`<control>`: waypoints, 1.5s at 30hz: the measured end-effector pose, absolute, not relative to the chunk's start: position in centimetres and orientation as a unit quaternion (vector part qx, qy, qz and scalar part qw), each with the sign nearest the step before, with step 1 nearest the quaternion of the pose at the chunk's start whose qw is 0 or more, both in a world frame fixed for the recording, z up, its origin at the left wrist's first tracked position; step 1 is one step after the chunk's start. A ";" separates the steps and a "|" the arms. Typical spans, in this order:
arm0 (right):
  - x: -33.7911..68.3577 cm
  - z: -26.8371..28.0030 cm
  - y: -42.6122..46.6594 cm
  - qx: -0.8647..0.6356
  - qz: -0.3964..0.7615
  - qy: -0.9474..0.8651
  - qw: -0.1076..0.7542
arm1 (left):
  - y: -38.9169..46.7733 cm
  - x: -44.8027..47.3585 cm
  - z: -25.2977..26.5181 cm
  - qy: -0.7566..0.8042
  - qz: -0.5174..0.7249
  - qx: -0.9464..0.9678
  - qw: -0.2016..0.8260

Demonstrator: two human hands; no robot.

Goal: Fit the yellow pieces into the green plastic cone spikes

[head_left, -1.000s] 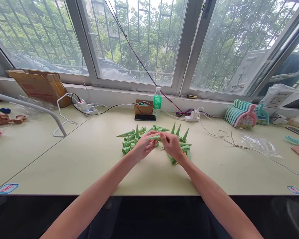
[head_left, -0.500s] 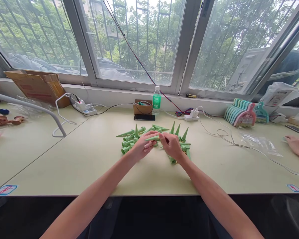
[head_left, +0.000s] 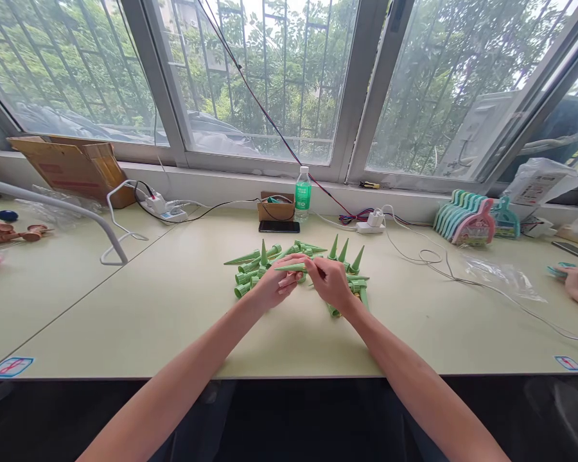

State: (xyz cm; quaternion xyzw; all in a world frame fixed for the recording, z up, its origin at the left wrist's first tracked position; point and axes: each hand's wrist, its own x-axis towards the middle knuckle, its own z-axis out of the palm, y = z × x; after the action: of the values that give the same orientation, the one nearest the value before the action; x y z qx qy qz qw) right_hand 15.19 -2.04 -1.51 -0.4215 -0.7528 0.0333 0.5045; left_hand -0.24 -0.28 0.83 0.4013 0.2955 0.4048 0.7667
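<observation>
Barred windows (head_left: pixel 260 96) light a pale bench (head_left: pixel 183 314), seen from the head camera, as a person handles a slim green spike (head_left: pixel 290 267) over its middle, between front and rear edges. The left hand (head_left: pixel 274 287) cradles the spike in half-curled fingers, its point toward the bench's left end; the right hand (head_left: pixel 332 280) closes thumb and fingers over the wide end, hiding it. Green parts (head_left: pixel 243 280) lie to the left; upright spikes (head_left: pixel 343 250) stand to the right. A phone (head_left: pixel 279 226) and a bottle (head_left: pixel 302 196) sit near the rear edge. The step appears to be working that wide end, whether by turning or pressing cannot be told; the next move likely calls for a steady left hold and a well-aligned right grip.
</observation>
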 end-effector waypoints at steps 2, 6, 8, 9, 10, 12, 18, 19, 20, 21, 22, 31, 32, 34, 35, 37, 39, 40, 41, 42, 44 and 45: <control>15.1 -1.5 -2.1 -0.418 0.030 -0.752 0.510 | -0.2 -0.2 0.8 0.294 0.391 0.401 0.775; 14.9 -1.5 -2.2 -0.414 0.026 -0.755 0.508 | -0.1 -0.2 0.9 0.279 0.387 0.398 0.783; 14.9 -1.6 -2.2 -0.413 0.023 -0.757 0.506 | -0.1 -0.2 0.9 0.275 0.387 0.397 0.786; 14.9 -1.6 -2.2 -0.412 0.021 -0.758 0.505 | -0.2 -0.2 1.0 0.274 0.385 0.397 0.787; 14.9 -1.6 -2.3 -0.410 0.021 -0.760 0.504 | -0.1 -0.2 1.0 0.273 0.384 0.399 0.787; 14.9 -1.7 -2.3 -0.403 0.020 -0.762 0.506 | -0.1 -0.3 0.9 0.270 0.379 0.402 0.789; 15.2 -1.5 -2.6 -0.387 0.011 -0.782 0.488 | 0.4 -0.6 0.3 0.259 0.368 0.408 0.795; 15.2 -1.5 -2.6 -0.385 0.008 -0.787 0.481 | 0.5 -0.7 0.2 0.262 0.364 0.407 0.796; 15.3 -1.5 -2.5 -0.382 0.003 -0.792 0.477 | 0.6 -0.7 0.1 0.265 0.361 0.405 0.798; 15.3 -1.5 -2.5 -0.378 -0.004 -0.795 0.473 | 0.7 -0.7 0.1 0.268 0.357 0.401 0.800; 15.3 -1.5 -2.4 -0.375 -0.011 -0.798 0.471 | 0.7 -0.7 0.0 0.273 0.353 0.397 0.802; 15.2 -1.9 -2.3 -0.385 -0.080 -0.806 0.442 | 0.6 -0.3 0.1 0.324 0.339 0.399 0.788; 15.2 -1.9 -2.3 -0.387 -0.081 -0.804 0.445 | 0.5 -0.2 0.2 0.331 0.336 0.403 0.784; 15.1 -1.9 -2.2 -0.392 -0.073 -0.796 0.455 | 0.3 0.0 0.4 0.336 0.337 0.416 0.775; 15.1 -1.9 -2.1 -0.395 -0.067 -0.791 0.463 | 0.2 0.1 0.5 0.331 0.344 0.424 0.770; 15.0 -1.9 -2.0 -0.405 -0.061 -0.775 0.481 | -0.2 0.2 0.8 0.308 0.371 0.439 0.758; 15.0 -1.9 -1.9 -0.417 -0.064 -0.757 0.498 | -0.4 0.2 1.1 0.293 0.393 0.464 0.738; 14.9 -1.9 -1.9 -0.422 -0.066 -0.750 0.504 | -0.5 0.2 1.2 0.286 0.400 0.480 0.727; 14.9 -1.9 -2.0 -0.425 -0.067 -0.746 0.509 | -0.6 0.2 1.3 0.279 0.404 0.497 0.715; 14.8 -1.9 -2.0 -0.425 -0.067 -0.745 0.511 | -0.6 0.2 1.3 0.274 0.406 0.514 0.704; 14.8 -1.9 -2.1 -0.418 -0.065 -0.748 0.512 | -0.5 0.2 1.2 0.273 0.410 0.545 0.678; 14.7 -1.9 -2.1 -0.413 -0.065 -0.750 0.512 | -0.4 0.2 1.1 0.277 0.412 0.557 0.666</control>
State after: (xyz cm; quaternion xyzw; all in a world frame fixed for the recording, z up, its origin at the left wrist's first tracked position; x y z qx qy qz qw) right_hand 14.75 -2.13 -1.91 -0.4133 -0.7503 -0.0651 0.5118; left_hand 0.24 -0.45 1.13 0.5574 0.2767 0.4117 0.6658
